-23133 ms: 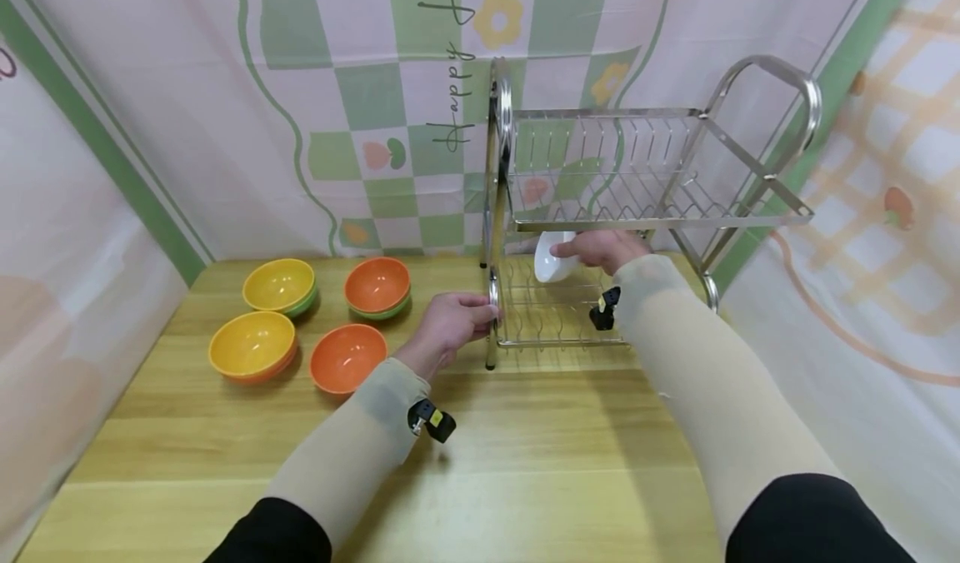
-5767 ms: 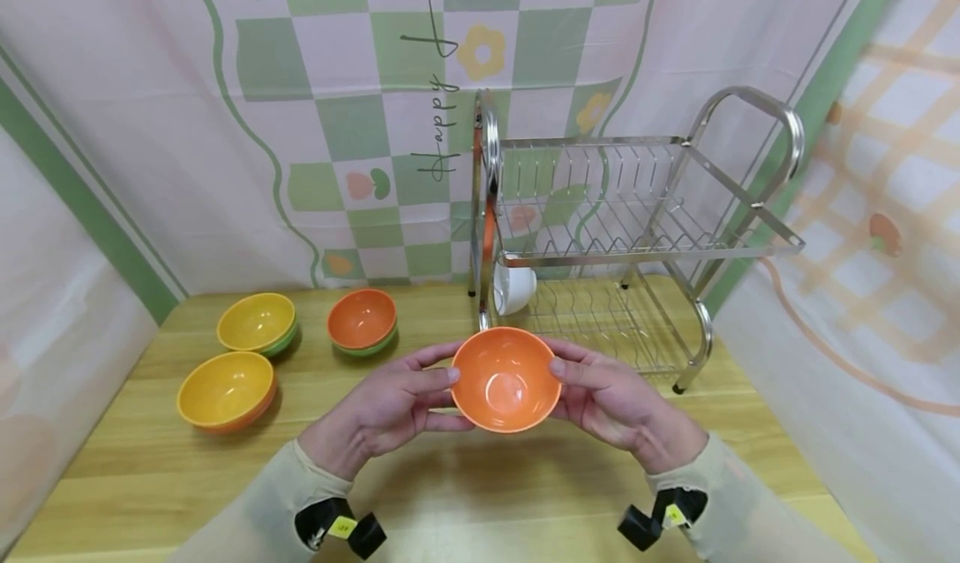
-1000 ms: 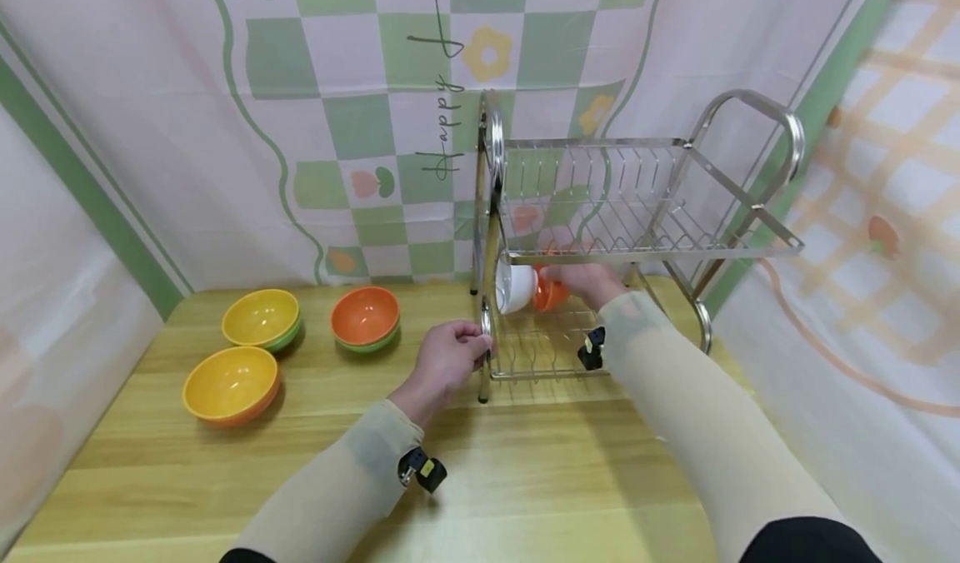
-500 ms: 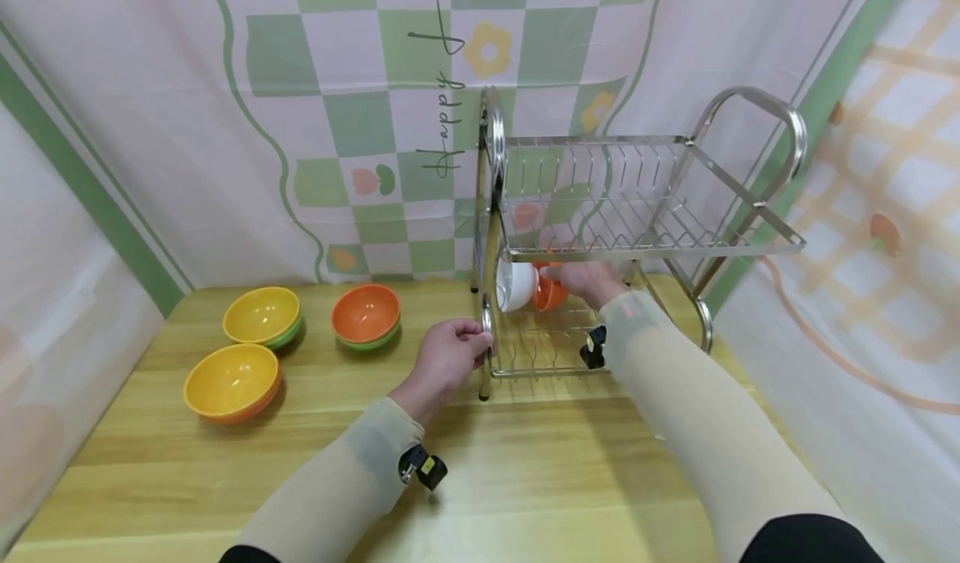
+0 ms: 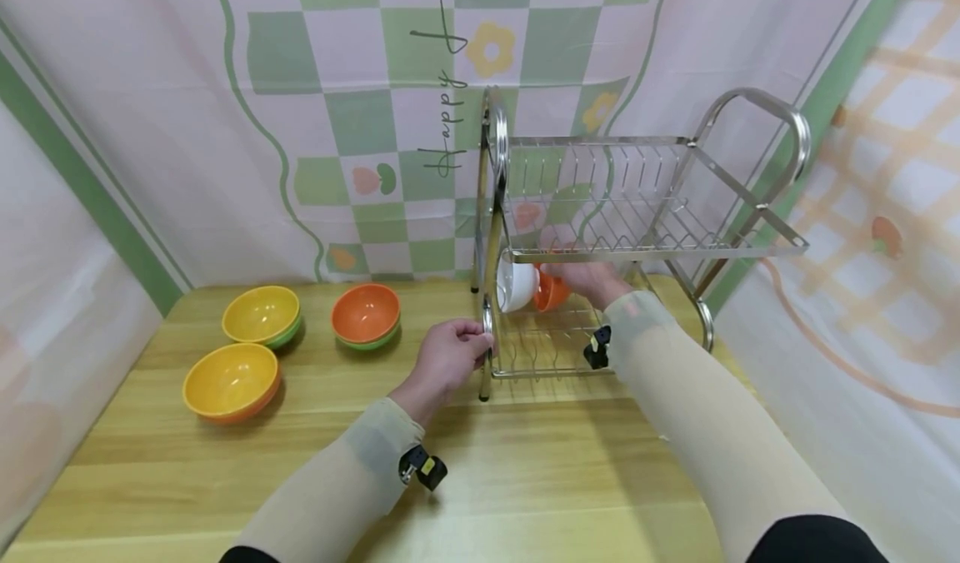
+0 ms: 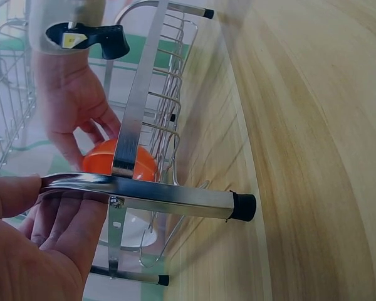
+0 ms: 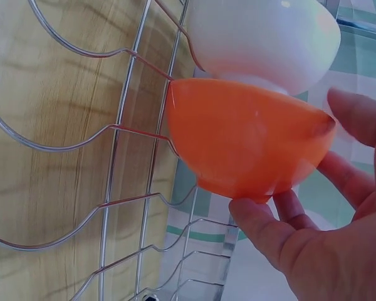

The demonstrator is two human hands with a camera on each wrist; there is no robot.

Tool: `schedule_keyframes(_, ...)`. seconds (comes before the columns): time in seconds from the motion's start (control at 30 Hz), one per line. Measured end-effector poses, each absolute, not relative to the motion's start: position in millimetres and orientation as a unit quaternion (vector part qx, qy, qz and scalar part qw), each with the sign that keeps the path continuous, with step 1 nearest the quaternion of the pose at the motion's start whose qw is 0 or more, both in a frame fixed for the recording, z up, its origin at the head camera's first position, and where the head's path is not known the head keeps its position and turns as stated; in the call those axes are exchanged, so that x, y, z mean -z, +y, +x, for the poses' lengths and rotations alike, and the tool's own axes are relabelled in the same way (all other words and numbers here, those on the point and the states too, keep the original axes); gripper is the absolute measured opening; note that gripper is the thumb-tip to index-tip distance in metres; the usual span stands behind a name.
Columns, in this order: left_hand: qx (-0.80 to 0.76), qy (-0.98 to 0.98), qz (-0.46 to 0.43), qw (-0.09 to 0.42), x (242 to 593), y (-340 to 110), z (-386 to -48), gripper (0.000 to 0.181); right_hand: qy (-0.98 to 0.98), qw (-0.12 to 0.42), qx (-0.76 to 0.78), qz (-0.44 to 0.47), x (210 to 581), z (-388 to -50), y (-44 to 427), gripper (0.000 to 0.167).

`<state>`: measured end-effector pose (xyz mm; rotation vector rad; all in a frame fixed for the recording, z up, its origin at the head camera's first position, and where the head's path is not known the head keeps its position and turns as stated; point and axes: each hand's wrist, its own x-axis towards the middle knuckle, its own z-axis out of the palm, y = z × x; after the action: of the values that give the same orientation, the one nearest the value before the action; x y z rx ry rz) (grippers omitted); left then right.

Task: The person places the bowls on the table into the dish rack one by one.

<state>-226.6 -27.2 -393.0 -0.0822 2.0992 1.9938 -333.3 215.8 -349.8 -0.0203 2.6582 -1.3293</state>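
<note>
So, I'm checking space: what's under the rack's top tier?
The lower tier, a white bowl and an orange bowl, both tipped. The right hand holds the latter, partly hiding it in the head view.

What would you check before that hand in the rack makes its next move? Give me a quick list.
1. Rack steadied: ok; the left hand grips its front left post.
2. Right hand on the orange bowl: ok; a fingertip touches its base.
3. Orange bowl turned like the white bowl: ok; both stand on edge, openings facing left.
4. Wires bearing the orange bowl's weight: cannot tell, so I'd be wary of letting go.
5. Gap between the two bowls: cannot tell; they overlap in view.
6. Table stacks out of the way: ok; even the nearest stack stands left of the rack.
</note>
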Motion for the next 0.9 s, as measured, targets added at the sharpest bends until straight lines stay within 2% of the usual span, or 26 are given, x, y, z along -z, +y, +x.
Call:
schedule_keyframes(0.17, -0.682, 0.721, -0.023, 0.119, 393.0, -27.3, -226.4, 0.004, 0.887, 0.079, 0.455, -0.025, 350.1, -335.3, 215.0, 0.031)
schedule_keyframes(0.4, -0.68, 0.723, -0.03, 0.12, 392.4, -26.8, -226.2, 0.01, 0.895, 0.123, 0.428, 0.038, 344.5, -328.9, 216.5, 0.045)
schedule_keyframes(0.53, -0.682, 0.721, -0.033, 0.121, 391.6, -25.8, -226.0, 0.007, 0.893, 0.135, 0.425, 0.052, 342.9, -326.7, 217.4, 0.048)
schedule_keyframes(0.73, -0.68, 0.723, -0.029, 0.122, 390.1, -25.7, -225.9, 0.003, 0.89, 0.123, 0.44, -0.003, 344.3, -331.5, 216.8, 0.04)
schedule_keyframes(0.9, -0.678, 0.724, -0.031, 0.123, 389.2, -25.1, -226.1, 0.005, 0.888, 0.087, 0.45, -0.028, 345.4, -336.3, 215.5, 0.032)
